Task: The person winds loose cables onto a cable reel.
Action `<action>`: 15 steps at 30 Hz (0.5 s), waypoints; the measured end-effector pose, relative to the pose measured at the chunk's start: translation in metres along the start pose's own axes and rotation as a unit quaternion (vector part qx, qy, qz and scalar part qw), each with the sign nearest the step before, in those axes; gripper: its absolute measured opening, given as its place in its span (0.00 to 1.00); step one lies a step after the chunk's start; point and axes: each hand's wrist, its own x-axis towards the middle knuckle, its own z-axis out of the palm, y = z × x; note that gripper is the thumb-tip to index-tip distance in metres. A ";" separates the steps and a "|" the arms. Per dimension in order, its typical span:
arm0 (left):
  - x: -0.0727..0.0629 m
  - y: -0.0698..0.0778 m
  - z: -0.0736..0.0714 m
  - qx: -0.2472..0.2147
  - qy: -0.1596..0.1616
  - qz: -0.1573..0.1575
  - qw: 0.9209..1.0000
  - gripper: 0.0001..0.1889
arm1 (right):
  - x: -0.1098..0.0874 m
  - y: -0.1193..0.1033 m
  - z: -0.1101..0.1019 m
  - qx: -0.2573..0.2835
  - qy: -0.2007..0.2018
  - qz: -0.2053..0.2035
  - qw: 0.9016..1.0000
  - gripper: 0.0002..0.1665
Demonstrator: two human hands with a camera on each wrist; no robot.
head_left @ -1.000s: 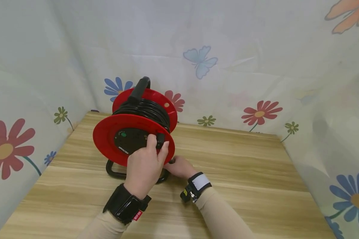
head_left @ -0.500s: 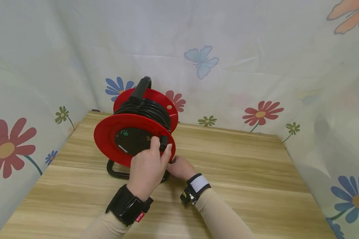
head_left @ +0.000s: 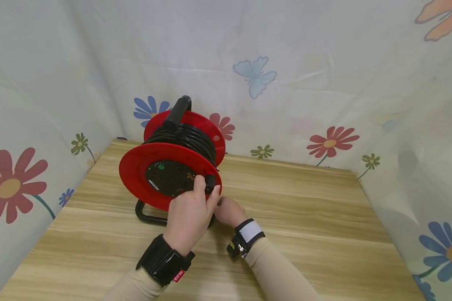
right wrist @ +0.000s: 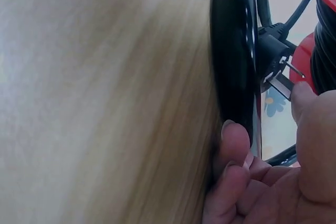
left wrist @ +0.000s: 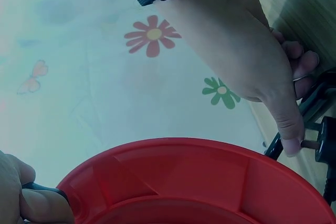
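A red cable reel [head_left: 135, 169] wound with black cable [head_left: 190, 139] stands on a black tubular stand [head_left: 148, 219]. On its front disc is a black panel [head_left: 167, 179] with a green button. My left hand [head_left: 190, 213] grips the black crank knob [head_left: 209, 183] near the disc's right edge, thumb and fingers on either side. Low at the reel's right side, my right hand [head_left: 229, 212] holds the stand's tube, its fingers [right wrist: 234, 142] curled against it. A black plug [right wrist: 273, 51] with metal pins lies close by, and the right thumb [right wrist: 303, 100] is right at a pin.
The reel's black carrying handle [head_left: 178, 113] rises at the top. Beneath everything is a wood-grain table [head_left: 305, 209]. A white curtain [head_left: 309, 54] with printed flowers and butterflies encloses the back and both sides. Each wrist wears a black strap [head_left: 163, 259].
My left hand has moved a little right and down with the crank knob, and the reel has turned slightly clockwise. My right hand stays at the stand.
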 end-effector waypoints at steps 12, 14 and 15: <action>-0.009 0.002 0.008 0.003 -0.029 0.007 1.000 0.15 | 0.001 0.003 0.001 -0.017 0.018 -0.029 0.999 0.14; -0.011 0.002 0.010 0.000 -0.036 0.003 0.999 0.15 | 0.000 0.004 0.001 -0.011 0.021 -0.039 0.999 0.13; -0.012 0.002 0.011 -0.002 -0.040 0.001 0.999 0.16 | -0.001 0.004 0.001 -0.009 0.023 -0.045 0.999 0.14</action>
